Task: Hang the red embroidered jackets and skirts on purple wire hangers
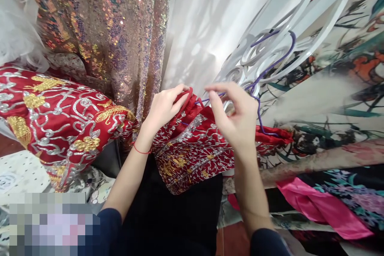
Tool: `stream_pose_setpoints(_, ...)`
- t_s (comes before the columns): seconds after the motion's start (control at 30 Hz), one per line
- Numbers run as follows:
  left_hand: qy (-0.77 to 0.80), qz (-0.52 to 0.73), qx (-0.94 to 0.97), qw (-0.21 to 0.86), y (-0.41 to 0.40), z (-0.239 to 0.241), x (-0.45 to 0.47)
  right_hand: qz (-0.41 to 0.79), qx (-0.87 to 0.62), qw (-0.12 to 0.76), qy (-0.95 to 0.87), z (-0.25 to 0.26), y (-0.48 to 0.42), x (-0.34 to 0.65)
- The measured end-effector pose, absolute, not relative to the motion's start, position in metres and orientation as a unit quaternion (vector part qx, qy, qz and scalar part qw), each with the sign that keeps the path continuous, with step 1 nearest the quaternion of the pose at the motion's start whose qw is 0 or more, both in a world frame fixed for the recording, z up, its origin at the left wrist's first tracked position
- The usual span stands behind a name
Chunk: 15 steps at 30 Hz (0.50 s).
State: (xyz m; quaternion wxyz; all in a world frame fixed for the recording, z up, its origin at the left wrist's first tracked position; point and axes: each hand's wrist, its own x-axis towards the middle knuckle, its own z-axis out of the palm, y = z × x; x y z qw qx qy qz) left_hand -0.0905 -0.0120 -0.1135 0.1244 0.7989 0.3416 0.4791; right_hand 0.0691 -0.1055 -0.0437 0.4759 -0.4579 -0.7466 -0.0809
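Note:
A red dress [195, 156] with silver and gold embroidery hangs across the middle on a purple clothes hanger [264, 72]. My left hand [168, 106] is closed on its top edge, where a red cord loop [190, 94] stands up by the fingertips. A thin red string bracelet circles my left wrist. My right hand [235, 114] is raised in front of the dress, beside the hanger. Its thumb and forefinger tips come together in a pinch and the other fingers are curled; whatever lies between the tips, if anything, is too small to make out.
Another red embroidered garment [75, 124] bulges at the left, below a sequined curtain-like cloth [120, 20]. White curled metalwork [324, 20] rises behind the hanger. Floral fabric [354, 88] hangs at the right, above black and pink cloth [327, 208].

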Motion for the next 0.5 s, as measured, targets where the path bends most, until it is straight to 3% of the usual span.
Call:
stream_pose_setpoints(0.13, 0.352, 0.498, 0.784, 0.116, -0.010, -0.116, -0.087, 0.153, -0.522, 0.554, -0.629, -0.120, -0.151, 0.064)
stream_pose_setpoints(0.27, 0.351, 0.496, 0.787, 0.113, -0.012, -0.116, -0.086, 0.381, -0.587, 0.521, -0.489, -0.229, -0.142, 0.045)
stream_pose_setpoints(0.37, 0.349, 0.492, 0.789, 0.117, -0.015, -0.115, -0.087, 0.414, -0.590, 0.566, -0.399, -0.279, -0.122, 0.020)
stream_pose_setpoints(0.5, 0.355, 0.493, 0.787, 0.112, -0.019, -0.115, -0.086, 0.392, -0.582, 0.615, -0.360, -0.291, -0.103, -0.002)
